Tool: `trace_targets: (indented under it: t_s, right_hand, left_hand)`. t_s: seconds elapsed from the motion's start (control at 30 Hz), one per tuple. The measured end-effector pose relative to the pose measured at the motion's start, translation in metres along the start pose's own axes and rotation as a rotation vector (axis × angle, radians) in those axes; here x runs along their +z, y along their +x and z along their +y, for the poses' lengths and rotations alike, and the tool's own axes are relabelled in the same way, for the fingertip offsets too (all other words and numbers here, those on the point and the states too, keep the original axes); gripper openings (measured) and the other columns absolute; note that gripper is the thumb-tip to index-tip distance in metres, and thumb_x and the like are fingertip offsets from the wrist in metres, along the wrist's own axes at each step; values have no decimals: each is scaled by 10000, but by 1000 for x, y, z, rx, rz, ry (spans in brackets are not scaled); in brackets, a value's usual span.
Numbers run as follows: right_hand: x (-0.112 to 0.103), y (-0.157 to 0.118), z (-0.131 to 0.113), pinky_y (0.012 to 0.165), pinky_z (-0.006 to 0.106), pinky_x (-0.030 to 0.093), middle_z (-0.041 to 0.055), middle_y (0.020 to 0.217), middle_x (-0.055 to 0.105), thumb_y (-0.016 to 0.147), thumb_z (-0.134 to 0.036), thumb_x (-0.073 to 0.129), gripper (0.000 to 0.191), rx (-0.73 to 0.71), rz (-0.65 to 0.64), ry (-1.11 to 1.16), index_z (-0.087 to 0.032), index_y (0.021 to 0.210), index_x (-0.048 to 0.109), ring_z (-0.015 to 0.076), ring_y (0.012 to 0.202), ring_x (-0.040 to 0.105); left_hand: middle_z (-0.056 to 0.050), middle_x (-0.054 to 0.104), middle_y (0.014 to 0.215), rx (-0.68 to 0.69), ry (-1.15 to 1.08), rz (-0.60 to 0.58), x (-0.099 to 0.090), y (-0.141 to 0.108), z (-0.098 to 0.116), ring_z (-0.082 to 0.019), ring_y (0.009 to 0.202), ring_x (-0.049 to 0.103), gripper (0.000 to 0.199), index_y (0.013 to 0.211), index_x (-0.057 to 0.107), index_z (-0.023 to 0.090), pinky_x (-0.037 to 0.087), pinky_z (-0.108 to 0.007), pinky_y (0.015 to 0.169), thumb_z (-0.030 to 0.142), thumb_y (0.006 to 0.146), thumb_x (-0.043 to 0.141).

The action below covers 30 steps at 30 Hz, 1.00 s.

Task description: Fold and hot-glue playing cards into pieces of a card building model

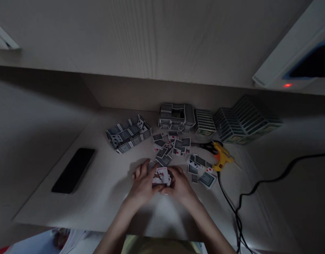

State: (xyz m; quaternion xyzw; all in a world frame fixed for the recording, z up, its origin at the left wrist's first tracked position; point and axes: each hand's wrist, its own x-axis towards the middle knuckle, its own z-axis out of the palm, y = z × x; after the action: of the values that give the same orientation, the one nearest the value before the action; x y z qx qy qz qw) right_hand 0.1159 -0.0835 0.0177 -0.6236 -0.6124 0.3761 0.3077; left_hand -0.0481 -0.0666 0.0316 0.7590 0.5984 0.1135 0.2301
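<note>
Between my two hands is a small playing card (160,175) with a joker figure, face up, and part of another card shows under its right edge. My left hand (143,180) closes on the left side of the card, thumb near its lower edge. On the opposite side, my right hand (180,184) grips the right edge with bent fingers. Just beyond my hands lies a loose scatter of small cards (178,144), some face down, some face up. More cards (198,162) lie to the right of my right hand.
A yellow glue gun (222,157) with a black cable (239,211) rests at the right, by dark-handled scissors (207,146). Behind stand an open card-built box (129,134), another card structure (175,116) and ribbed card stacks (241,120). A black phone (74,170) lies left.
</note>
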Motion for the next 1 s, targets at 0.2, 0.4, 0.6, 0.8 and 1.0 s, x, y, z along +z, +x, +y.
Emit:
trace_targets:
  t_s: [0.2, 0.4, 0.6, 0.8, 1.0]
  right_hand:
    - [5, 2, -2, 808, 397, 466, 101, 1041, 568, 443, -158, 784, 720, 28, -55, -58, -168, 1120, 539, 278, 936, 576]
    - [12, 1, -8, 760, 360, 460, 121, 1040, 568, 419, -192, 806, 689, 39, -89, -179, -150, 1048, 527, 282, 922, 585]
    - [18, -2, -13, 647, 280, 444, 67, 910, 641, 605, -198, 676, 462, 27, -58, -123, -170, 1034, 505, 229, 816, 617]
    - [24, 4, -6, 676, 276, 452, 86, 939, 644, 730, -167, 545, 404, -42, 38, -23, -162, 1125, 463, 185, 779, 612]
    - [22, -2, 3, 598, 248, 461, 58, 900, 616, 672, -359, 675, 596, -142, 47, 236, -165, 1172, 414, 147, 687, 569]
  left_hand:
    - [-135, 509, 1092, -31, -34, -8, -5, 12, -5, -320, 1044, 423, 750, 1176, 490, 160, 349, -431, 880, 416, 520, 749]
    - [-108, 522, 989, 69, -148, -55, -11, 6, -16, -277, 961, 472, 493, 920, 549, 140, 407, -373, 801, 366, 532, 753]
    - [-50, 558, 987, 46, -523, -14, -1, -10, -19, -189, 885, 543, 376, 1094, 428, 198, 450, -310, 741, 230, 748, 570]
    - [-65, 510, 1053, 194, -574, 265, 10, 0, -16, -197, 1029, 484, 167, 982, 494, 218, 399, -370, 889, 224, 815, 496]
    - [-79, 464, 1140, 163, -899, 323, 21, -5, -8, -186, 1045, 486, 445, 1189, 357, 250, 416, -350, 882, 279, 791, 553]
